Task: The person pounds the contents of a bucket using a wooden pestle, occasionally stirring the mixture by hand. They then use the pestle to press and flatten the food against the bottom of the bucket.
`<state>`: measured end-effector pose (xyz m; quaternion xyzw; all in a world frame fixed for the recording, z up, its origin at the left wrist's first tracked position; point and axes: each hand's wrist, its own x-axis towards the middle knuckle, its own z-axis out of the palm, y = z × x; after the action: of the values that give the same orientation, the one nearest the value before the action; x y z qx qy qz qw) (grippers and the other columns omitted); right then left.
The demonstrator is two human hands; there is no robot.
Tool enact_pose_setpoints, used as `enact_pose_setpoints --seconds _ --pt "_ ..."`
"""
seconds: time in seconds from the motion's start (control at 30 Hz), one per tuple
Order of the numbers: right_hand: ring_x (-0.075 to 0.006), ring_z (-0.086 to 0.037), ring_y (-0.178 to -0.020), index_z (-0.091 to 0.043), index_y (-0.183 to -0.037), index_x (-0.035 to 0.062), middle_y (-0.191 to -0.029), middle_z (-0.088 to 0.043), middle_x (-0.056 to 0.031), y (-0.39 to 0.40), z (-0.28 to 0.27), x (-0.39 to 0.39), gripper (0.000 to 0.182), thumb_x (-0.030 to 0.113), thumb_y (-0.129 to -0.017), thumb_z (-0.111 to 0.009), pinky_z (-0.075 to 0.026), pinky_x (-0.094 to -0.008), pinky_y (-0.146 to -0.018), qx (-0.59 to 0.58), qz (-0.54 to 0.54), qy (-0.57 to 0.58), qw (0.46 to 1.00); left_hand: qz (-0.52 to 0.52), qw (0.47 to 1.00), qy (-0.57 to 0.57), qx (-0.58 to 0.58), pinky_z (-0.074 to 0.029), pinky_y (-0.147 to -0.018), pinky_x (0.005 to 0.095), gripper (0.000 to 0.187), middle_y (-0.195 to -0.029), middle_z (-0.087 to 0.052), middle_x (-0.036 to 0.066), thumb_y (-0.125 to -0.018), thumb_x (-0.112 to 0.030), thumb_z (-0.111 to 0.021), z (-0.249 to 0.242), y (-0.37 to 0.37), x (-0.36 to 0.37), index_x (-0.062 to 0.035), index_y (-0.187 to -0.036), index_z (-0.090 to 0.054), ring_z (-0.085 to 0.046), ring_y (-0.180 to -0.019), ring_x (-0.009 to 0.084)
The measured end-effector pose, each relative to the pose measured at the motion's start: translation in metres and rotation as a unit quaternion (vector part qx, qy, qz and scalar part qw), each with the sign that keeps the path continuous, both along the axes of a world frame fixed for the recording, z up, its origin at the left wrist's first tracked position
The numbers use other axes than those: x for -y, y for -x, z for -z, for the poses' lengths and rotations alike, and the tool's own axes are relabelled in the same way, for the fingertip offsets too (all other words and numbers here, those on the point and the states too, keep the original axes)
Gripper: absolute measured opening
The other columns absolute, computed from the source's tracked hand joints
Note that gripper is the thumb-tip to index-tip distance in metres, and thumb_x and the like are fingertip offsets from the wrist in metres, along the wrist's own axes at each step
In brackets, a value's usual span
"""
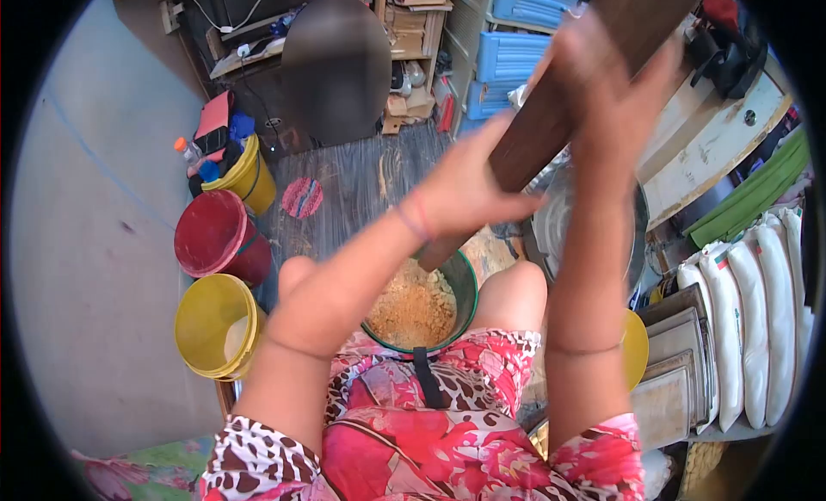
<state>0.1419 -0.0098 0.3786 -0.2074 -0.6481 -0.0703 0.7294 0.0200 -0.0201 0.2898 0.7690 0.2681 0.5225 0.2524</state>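
A thick dark wooden beam (pixel 538 131) slants from the upper right down into a green bucket (pixel 469 286) between the knees. Crumbly orange-tan material (pixel 413 310) fills the lower part of this bucket, and the beam's lower end reaches its far side. My left hand (pixel 469 178) is around the beam's lower half, thumb stretched along the near side. Higher up, my right hand (pixel 602 83) grips the beam, its fingers smeared by motion and partly hidden behind the wood.
To the left stand a yellow bucket (pixel 194 329), a red bucket (pixel 191 243) and another yellow bucket (pixel 258 178) with items on top. A round metal basin (pixel 564 230) lies at right, near stacked trays (pixel 667 402) and white sacks (pixel 757 320). A dark chair back (pixel 335 66) stands ahead.
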Motion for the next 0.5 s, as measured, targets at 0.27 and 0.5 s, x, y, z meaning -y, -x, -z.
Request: enact_pose_setpoints --seconds 0.27,0.5 --pt "-0.0128 -0.056 -0.079 -0.058 -0.104 -0.0012 -0.089 -0.06 -0.0062 -0.015 -0.09 0.0 0.04 0.03 -0.079 -0.063 -0.044 -0.0241 -0.069 0.146 -0.392 0.01 0.908 0.005 0.998 0.031 0.056 -0.049 -0.069 0.029 0.052 -0.089 -0.062 0.008 -0.062 -0.014 -0.075 -0.102 -0.012 0.002 0.0012 -0.106 -0.052 -0.058 -0.077 0.0113" --pt "-0.0231 -0.048 -0.099 -0.033 -0.12 0.0005 -0.109 -0.047 -0.0125 0.042 0.286 -0.019 0.069 0.023 -0.071 -0.076 -0.039 -0.0361 -0.088 -0.137 -0.228 0.403 0.876 -0.023 0.92 0.376 0.104 -0.038 -0.096 0.0324 0.073 -0.116 -0.055 0.007 -0.058 0.002 -0.07 0.289 0.014 -0.024 -0.0069 -0.125 -0.043 -0.05 -0.11 0.0203"
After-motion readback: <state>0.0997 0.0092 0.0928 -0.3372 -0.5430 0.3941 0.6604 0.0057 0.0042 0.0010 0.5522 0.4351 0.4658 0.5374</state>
